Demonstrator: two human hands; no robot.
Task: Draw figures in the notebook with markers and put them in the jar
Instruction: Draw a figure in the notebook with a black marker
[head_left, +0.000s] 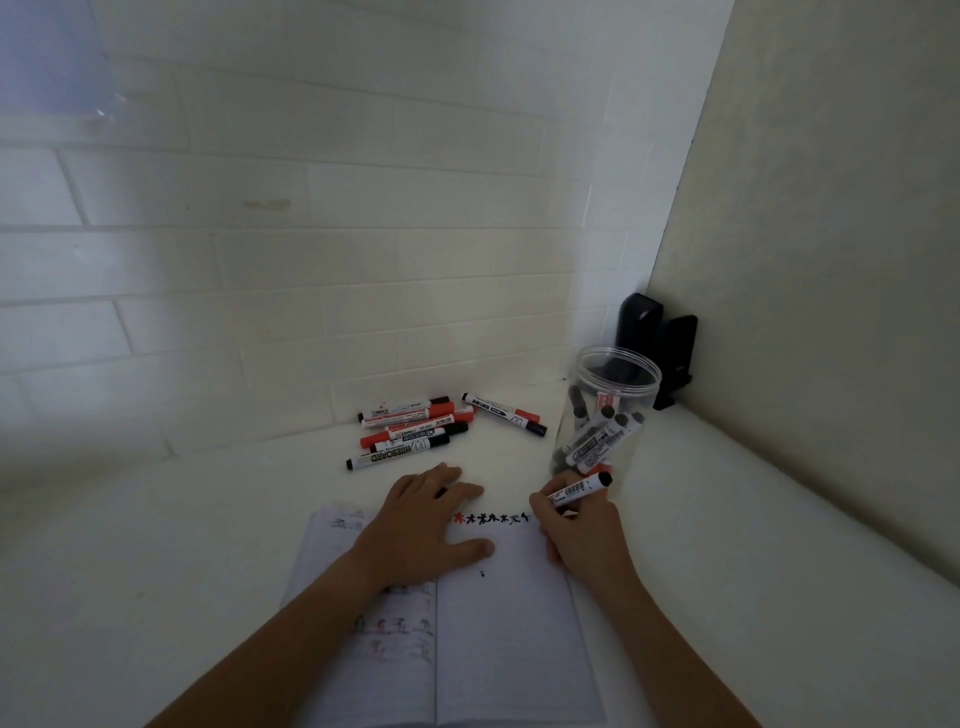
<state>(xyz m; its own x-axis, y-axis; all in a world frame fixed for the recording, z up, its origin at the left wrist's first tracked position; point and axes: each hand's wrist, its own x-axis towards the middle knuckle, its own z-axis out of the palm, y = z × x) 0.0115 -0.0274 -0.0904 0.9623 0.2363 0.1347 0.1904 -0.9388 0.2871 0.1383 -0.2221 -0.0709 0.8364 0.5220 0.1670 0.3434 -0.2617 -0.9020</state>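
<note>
Drawing in an open notebook on a white table.

Nearest, left hand flat on the page, fingers straight; right hand clamped round a black marker at the row of small figures. Just beyond, clear jar, lidless, holding several markers. Further left, loose pile of red and black markers; far corner, black stand.

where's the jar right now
In the head view the clear jar stands on the table to the right, near the corner, just beyond the right hand and right of the loose markers; a few markers are already inside.
</note>
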